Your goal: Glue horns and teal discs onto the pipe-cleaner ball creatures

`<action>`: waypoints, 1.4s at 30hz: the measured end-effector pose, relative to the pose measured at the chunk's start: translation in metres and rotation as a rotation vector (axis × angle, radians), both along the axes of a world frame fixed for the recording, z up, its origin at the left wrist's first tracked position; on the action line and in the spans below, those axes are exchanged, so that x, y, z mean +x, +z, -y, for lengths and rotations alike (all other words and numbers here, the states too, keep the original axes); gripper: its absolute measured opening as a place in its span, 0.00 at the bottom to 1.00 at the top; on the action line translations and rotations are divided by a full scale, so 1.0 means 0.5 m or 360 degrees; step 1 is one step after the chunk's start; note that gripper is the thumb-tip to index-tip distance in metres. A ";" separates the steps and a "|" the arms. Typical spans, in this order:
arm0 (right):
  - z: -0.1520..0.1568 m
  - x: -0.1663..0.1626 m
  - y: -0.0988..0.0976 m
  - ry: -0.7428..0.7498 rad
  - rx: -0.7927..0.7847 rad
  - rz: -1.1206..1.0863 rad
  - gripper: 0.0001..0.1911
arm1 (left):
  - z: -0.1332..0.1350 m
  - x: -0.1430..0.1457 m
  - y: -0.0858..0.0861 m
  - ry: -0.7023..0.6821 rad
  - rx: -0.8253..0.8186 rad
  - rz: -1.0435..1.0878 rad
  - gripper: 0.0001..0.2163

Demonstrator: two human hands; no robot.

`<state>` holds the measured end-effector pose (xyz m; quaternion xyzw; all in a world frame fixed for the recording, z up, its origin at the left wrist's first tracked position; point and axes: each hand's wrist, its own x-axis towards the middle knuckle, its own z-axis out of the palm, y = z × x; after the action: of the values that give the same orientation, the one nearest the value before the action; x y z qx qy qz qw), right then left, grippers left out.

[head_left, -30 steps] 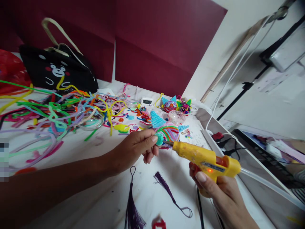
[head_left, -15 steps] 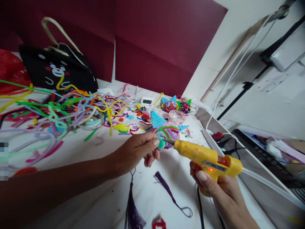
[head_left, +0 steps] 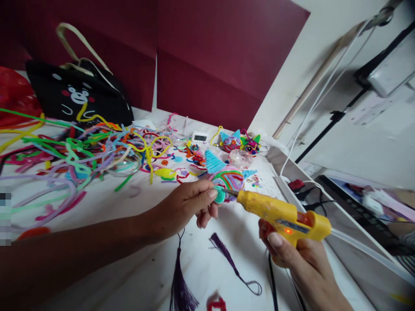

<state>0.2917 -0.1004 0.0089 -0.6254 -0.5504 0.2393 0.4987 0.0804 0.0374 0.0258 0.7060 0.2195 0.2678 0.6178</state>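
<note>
My left hand pinches a small teal pipe-cleaner disc between thumb and fingertips above the white table. My right hand grips a yellow hot glue gun with its orange light lit. The gun's metal nozzle touches the teal disc from the right. Just behind the disc sits a round multicoloured pipe-cleaner figure with light blue cone ears.
A heap of coloured pipe cleaners covers the left of the table before a black bear-print bag. Two purple tassels lie near me. A small digital timer, two finished cat-like figures and a power strip are beyond.
The glue gun's nozzle and the teal disc have shifted slightly down and right together. The disc has turned a little in my left fingers.
</note>
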 end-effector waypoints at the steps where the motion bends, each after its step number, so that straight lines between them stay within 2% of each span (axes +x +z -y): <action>1: 0.000 0.000 0.000 0.0003 0.0005 0.0002 0.13 | -0.001 0.000 0.000 0.0003 -0.0007 0.0013 0.16; 15: 0.003 -0.002 0.006 -0.0034 0.0009 0.0114 0.16 | -0.002 0.002 0.013 0.0049 -0.0057 0.0094 0.14; 29: 0.003 -0.006 0.007 -0.0044 -0.0031 0.0046 0.15 | -0.001 0.000 0.013 0.0065 -0.0111 0.0118 0.13; 42: 0.007 0.002 0.000 -0.0037 -0.0048 0.0077 0.15 | 0.000 -0.001 0.005 0.0019 -0.0024 0.0074 0.15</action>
<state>0.2929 -0.1040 0.0089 -0.6447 -0.5514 0.2266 0.4785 0.0801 0.0373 0.0282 0.6935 0.2113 0.2861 0.6265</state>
